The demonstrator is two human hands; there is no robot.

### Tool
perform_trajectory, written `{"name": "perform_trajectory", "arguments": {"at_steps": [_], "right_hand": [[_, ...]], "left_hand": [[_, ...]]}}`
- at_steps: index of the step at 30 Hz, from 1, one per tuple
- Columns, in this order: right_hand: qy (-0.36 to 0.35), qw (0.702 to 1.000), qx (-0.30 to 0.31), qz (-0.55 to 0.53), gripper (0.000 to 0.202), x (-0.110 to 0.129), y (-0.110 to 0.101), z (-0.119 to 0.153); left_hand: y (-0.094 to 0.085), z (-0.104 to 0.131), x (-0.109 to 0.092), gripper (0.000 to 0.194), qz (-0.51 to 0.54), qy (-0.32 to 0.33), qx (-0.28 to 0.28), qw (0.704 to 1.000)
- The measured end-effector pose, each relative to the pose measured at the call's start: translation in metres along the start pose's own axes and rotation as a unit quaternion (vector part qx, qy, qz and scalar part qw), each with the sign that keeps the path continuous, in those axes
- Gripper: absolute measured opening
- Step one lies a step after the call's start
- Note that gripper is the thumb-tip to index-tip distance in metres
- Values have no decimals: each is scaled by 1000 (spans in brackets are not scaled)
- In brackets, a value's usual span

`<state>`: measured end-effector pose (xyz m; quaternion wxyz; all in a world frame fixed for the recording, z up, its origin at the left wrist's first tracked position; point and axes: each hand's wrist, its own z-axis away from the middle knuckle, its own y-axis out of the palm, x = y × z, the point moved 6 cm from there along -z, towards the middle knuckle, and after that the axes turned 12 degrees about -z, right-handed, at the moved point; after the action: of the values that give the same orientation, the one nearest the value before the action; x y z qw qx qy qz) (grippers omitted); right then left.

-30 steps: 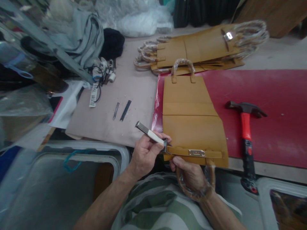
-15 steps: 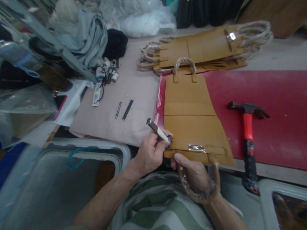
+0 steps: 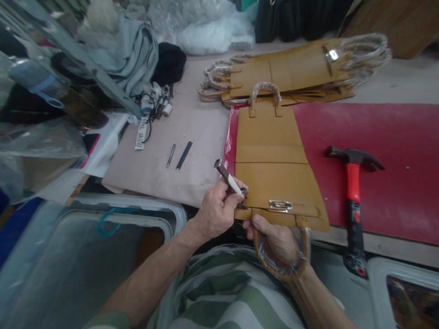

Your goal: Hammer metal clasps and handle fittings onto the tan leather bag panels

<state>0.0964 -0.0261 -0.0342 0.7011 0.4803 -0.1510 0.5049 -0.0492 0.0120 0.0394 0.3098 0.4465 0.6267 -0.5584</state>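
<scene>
A tan leather bag panel (image 3: 270, 141) lies flat on the red mat, one plastic-wrapped handle at its far end and another hanging over the near edge. My left hand (image 3: 217, 208) pinches a metal punch (image 3: 228, 177) with a white-wrapped shank. The punch leans toward me at the panel's lower left edge; whether its tip touches the leather I cannot tell. My right hand (image 3: 276, 240) reaches through the near handle (image 3: 274, 269) and grips the panel's near edge, thumb on top. Close to that edge sits a silver clasp plate (image 3: 280, 205) under film.
A claw hammer (image 3: 354, 196) with a red and black grip lies right of the panel on the red mat (image 3: 394, 183). Two slim metal tools (image 3: 184, 155) rest on the left. Stacked tan panels (image 3: 291, 66) lie behind. A plastic bin (image 3: 103, 256) stands lower left.
My view has shifted slightly. The punch's top has moved a little right and away from me with my left hand. My right hand keeps its grip on the panel.
</scene>
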Motion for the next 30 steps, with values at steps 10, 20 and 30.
{"name": "perform_trajectory", "arguments": {"at_steps": [10, 20, 30], "right_hand": [[24, 999, -13, -34, 46, 2, 1, 1], [18, 998, -4, -56, 45, 36, 16, -14], [48, 996, 2, -72, 50, 19, 5, -15]], "left_hand": [[-1, -7, -4, 17, -44, 31, -9, 999], [3, -43, 2, 14, 5, -15, -7, 1000], [14, -40, 7, 17, -83, 44, -11, 995]]}}
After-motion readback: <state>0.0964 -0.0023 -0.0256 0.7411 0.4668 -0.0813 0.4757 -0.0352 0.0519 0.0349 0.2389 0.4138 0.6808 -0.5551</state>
